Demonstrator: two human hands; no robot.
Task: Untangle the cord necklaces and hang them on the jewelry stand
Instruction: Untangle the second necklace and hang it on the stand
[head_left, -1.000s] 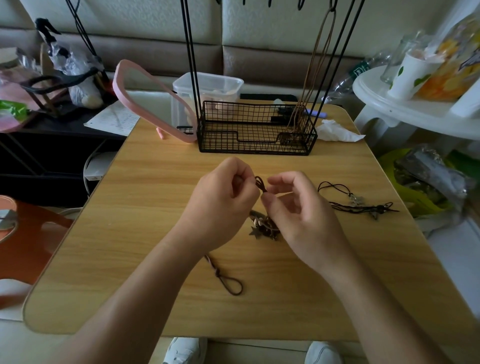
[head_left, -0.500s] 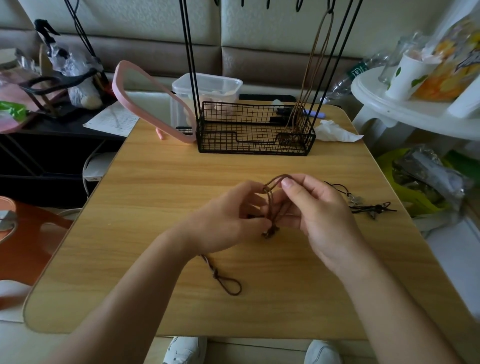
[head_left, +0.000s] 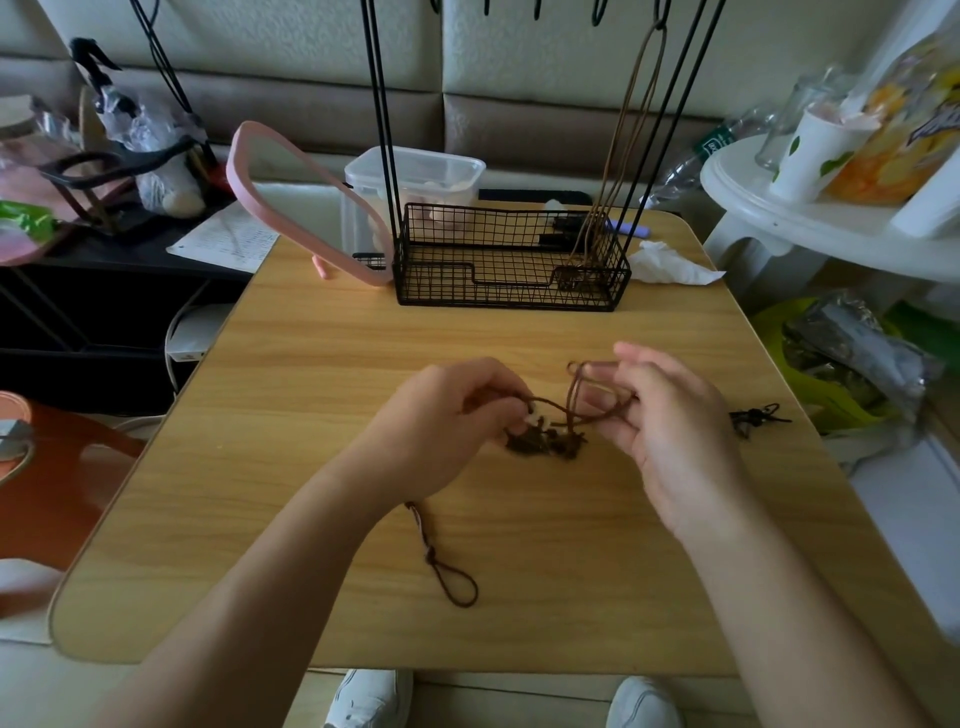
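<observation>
head view: in the middle of the frame both hands work at a brown cord necklace (head_left: 550, 434) just above the wooden table (head_left: 311, 389). the left hand (head_left: 447, 415) has its fingers curled, and its fingertips pinch the cord beside a pale bead. the right hand (head_left: 670, 431) faces it, close but apart; its fingers are bent and a loop of the same cord is held between the thumb and fingers, rising in a small arch at the fingertips. between the hands the dark tangle with small pendants hangs down and touches the tabletop. one end of the cord runs under the left wrist and lies as a closed loop (head_left: 453, 582) on the table, lower centre. a black cord necklace (head_left: 758, 415) lies on the table at the right, partly hidden behind the right hand. at the upper centre stands the black wire jewelry stand (head_left: 509, 296), with a tan necklace (head_left: 631, 130) hanging from a hook into its basket. a pink mirror (head_left: 291, 202) leans to the left of it, and a crumpled tissue (head_left: 670, 266) lies to its right.
</observation>
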